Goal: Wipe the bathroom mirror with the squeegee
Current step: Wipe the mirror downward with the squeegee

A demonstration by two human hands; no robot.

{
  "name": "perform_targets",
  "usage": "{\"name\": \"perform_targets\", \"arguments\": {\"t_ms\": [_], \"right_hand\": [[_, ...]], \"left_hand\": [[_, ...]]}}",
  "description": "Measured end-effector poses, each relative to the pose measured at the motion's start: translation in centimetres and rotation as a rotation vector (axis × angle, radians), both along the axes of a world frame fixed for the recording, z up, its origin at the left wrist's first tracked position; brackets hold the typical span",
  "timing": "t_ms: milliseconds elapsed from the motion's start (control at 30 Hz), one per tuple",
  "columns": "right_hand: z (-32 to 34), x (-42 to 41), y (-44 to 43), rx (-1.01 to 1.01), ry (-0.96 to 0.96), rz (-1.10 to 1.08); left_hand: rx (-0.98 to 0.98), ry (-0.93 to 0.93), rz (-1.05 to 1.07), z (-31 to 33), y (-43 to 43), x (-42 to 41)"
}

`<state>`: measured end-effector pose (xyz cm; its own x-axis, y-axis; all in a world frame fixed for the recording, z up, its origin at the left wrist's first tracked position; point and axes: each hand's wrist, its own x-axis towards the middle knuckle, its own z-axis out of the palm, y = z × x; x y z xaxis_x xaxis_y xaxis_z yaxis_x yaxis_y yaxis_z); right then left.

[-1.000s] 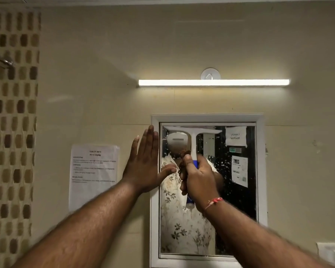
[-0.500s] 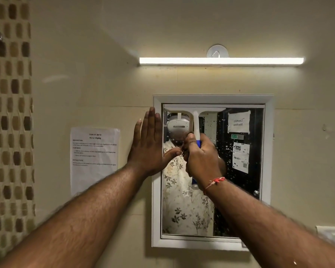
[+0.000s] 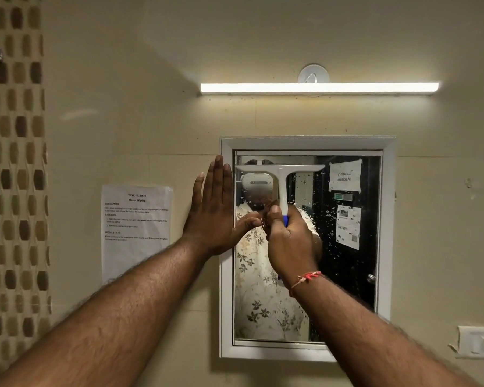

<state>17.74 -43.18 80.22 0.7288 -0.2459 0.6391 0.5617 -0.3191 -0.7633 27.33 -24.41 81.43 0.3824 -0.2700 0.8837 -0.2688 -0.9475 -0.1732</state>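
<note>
A white-framed mirror (image 3: 349, 275) hangs on the beige wall, its right half speckled with water drops. My right hand (image 3: 289, 241) grips the blue handle of a white T-shaped squeegee (image 3: 282, 180), whose blade lies flat across the upper left of the glass, a little below the top edge. My left hand (image 3: 214, 210) is spread flat on the wall and the mirror's left frame, thumb reaching onto the glass. The squeegee's lower handle is hidden inside my fist.
A lit tube light (image 3: 319, 88) runs above the mirror. A printed task sheet (image 3: 136, 230) is stuck to the wall at left, beside a band of brown mosaic tiles (image 3: 14, 191). A white switch plate (image 3: 479, 342) sits at lower right.
The squeegee blade has dropped slightly from the mirror's top edge since half a second ago. My view has shifted, so the mirror sits lower in frame. The left hand stays pressed on the frame.
</note>
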Motion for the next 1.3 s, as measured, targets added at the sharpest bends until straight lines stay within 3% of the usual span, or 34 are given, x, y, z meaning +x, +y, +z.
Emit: {"name": "perform_targets", "arguments": {"t_ms": [333,1300], "right_hand": [[-1.9,0.1,0.3,0.054,0.011,0.015],[-12.4,-0.5,0.5,0.038,0.047,0.043]], "left_hand": [[-0.079,0.002,-0.129,0.0,0.2,-0.3],[-0.101,-0.03,-0.093,-0.6,-0.6,0.7]]}}
